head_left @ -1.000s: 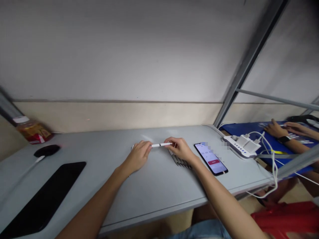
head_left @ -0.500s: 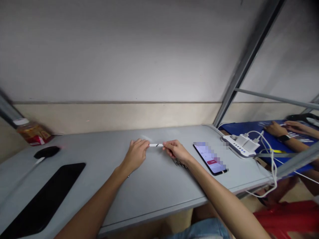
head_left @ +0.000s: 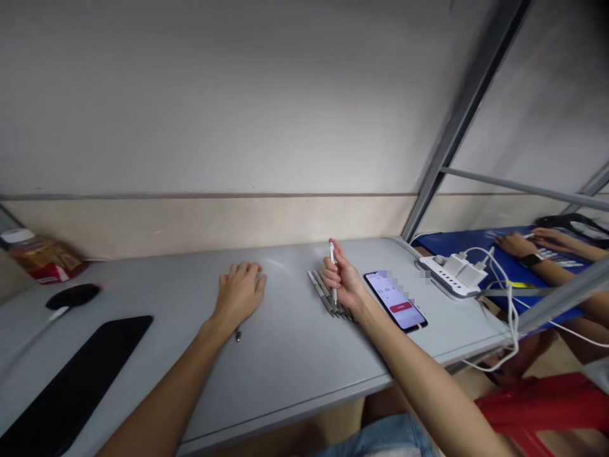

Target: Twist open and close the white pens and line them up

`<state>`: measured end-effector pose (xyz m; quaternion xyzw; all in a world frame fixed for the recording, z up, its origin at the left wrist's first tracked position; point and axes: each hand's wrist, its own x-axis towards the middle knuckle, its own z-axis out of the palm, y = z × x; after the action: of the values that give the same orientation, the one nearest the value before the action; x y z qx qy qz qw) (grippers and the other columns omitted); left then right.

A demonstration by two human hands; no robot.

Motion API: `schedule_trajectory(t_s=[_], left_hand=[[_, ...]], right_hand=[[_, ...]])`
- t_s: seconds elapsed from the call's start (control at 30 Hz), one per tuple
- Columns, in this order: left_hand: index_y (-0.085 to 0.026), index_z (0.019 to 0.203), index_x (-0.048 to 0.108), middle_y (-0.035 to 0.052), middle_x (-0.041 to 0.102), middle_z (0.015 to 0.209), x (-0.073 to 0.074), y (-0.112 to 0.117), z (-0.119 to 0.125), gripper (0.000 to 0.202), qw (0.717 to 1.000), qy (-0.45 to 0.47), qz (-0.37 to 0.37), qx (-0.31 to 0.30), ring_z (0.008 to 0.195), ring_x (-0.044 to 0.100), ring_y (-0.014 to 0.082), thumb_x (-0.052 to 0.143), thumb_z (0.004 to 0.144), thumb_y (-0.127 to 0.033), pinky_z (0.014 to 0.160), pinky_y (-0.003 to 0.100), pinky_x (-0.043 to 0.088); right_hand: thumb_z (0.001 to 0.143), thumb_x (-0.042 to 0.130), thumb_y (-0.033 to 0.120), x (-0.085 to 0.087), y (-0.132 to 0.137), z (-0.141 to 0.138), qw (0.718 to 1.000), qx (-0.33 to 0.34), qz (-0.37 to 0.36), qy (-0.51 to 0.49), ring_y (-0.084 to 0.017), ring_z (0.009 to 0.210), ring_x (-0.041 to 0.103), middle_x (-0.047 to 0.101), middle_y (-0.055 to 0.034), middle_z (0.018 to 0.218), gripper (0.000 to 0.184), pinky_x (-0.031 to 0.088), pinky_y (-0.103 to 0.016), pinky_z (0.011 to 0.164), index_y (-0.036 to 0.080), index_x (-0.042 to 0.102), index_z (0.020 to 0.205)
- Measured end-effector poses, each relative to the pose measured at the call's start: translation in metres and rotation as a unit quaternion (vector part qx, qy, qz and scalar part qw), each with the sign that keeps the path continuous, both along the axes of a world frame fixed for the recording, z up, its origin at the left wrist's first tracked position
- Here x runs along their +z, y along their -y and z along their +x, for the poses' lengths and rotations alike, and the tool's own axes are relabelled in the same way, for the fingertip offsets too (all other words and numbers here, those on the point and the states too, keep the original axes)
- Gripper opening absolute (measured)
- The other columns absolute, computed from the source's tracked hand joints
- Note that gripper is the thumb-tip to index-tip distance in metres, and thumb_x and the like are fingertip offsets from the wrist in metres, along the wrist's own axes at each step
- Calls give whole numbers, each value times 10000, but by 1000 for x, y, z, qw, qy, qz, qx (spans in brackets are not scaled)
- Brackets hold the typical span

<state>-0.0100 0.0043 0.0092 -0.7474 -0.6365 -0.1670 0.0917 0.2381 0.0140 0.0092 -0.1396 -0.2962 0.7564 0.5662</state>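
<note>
My right hand (head_left: 346,279) is wrapped around a white pen (head_left: 332,252) held nearly upright, its thumb near the pen's top end and the lower tip pointing down. Just beneath and beside that hand, several pens (head_left: 320,293) lie side by side on the grey desk (head_left: 285,368), partly covered by the fingers. To the left, my left hand (head_left: 242,292) rests palm down on the desk with fingers apart and no object showing in it. By the left wrist is a small shiny dark piece (head_left: 238,336), too small to make out.
A phone (head_left: 397,301) with a lit screen and a white power strip (head_left: 450,278) with cables lie right. On the left are a black pad (head_left: 80,381), a black round object with a cable (head_left: 73,296) and a bottle (head_left: 42,257). Another person's hands (head_left: 516,244) work at the blue surface.
Both hands held the pen level between them before. My left hand has let go and moved left onto the desk; my right hand has turned the pen upright beside the row of pens.
</note>
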Motion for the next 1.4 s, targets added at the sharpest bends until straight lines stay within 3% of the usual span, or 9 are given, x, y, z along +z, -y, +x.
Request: schedule_trajectory(t_s=[0.23, 0.43, 0.7, 0.8, 0.97, 1.13, 1.27, 1.33, 1.4], left_hand=[[-151, 1131, 543, 164, 608, 1111, 1, -5, -15, 382, 992, -27, -69, 102, 1074, 516, 335, 340, 875, -349, 764, 422, 450], [-157, 1145, 522, 160, 643, 1077, 3, -5, -20, 414, 982, -7, -146, 120, 1000, 592, 332, 333, 868, -399, 702, 399, 465], [-187, 1172, 510, 146, 677, 1000, -1, -6, -21, 415, 978, -12, -174, 112, 893, 646, 310, 329, 870, -406, 668, 377, 463], [-185, 1181, 506, 151, 681, 999, -1, -6, -19, 415, 978, -14, -177, 113, 885, 650, 307, 341, 869, -403, 673, 378, 467], [-175, 1171, 514, 158, 681, 1022, 3, -2, -16, 398, 979, -9, -178, 102, 897, 653, 302, 344, 875, -381, 685, 374, 466], [-181, 1165, 515, 156, 681, 1022, 1, -2, -15, 387, 978, 0, -180, 104, 897, 655, 299, 357, 876, -384, 681, 369, 463], [-189, 1160, 512, 143, 681, 1018, -2, -3, -16, 390, 979, -10, -178, 102, 895, 656, 290, 347, 880, -405, 685, 359, 464], [-191, 1172, 504, 140, 678, 1029, -2, -4, -16, 404, 979, -14, -178, 102, 902, 653, 290, 344, 879, -419, 689, 361, 465], [-189, 1178, 497, 138, 677, 1030, -3, -4, -16, 410, 978, -17, -179, 101, 908, 651, 284, 345, 879, -424, 696, 355, 464]], right_hand=[[877, 605, 313, 2, 1, 0, 999, -14, 26, 21, -52, 405, 169, 290, 91, 574, 248, 83, -164, 369, 350, 479, 1087], [881, 595, 331, 2, 1, 0, 998, -15, 36, 49, -55, 408, 165, 285, 92, 573, 265, 82, -165, 372, 354, 461, 1109], [848, 628, 372, 2, 1, -4, 996, -36, 29, 73, -49, 400, 141, 323, 99, 560, 212, 86, -161, 358, 271, 454, 915], [828, 635, 365, 3, 3, -7, 994, -33, 21, 98, -47, 418, 229, 414, 78, 602, 208, 168, -151, 365, 243, 489, 911], [698, 651, 140, 1, 12, -18, 973, -3, 72, 221, -73, 619, 494, 568, 4, 851, 394, 417, -194, 567, 203, 618, 1086], [709, 633, 155, -12, 15, -27, 886, -48, 162, 432, -114, 710, 562, 588, -2, 844, 384, 438, -242, 673, 217, 659, 1087], [729, 633, 133, -18, 18, -30, 749, -151, 288, 577, -125, 706, 538, 601, -1, 808, 316, 410, -251, 678, 207, 662, 1035], [727, 638, 103, -19, 19, -31, 680, -174, 339, 626, -126, 693, 521, 595, 4, 778, 315, 390, -250, 672, 204, 656, 1024], [716, 647, 75, -19, 21, -31, 633, -175, 373, 655, -124, 694, 512, 584, 0, 772, 288, 381, -244, 672, 191, 660, 980]])
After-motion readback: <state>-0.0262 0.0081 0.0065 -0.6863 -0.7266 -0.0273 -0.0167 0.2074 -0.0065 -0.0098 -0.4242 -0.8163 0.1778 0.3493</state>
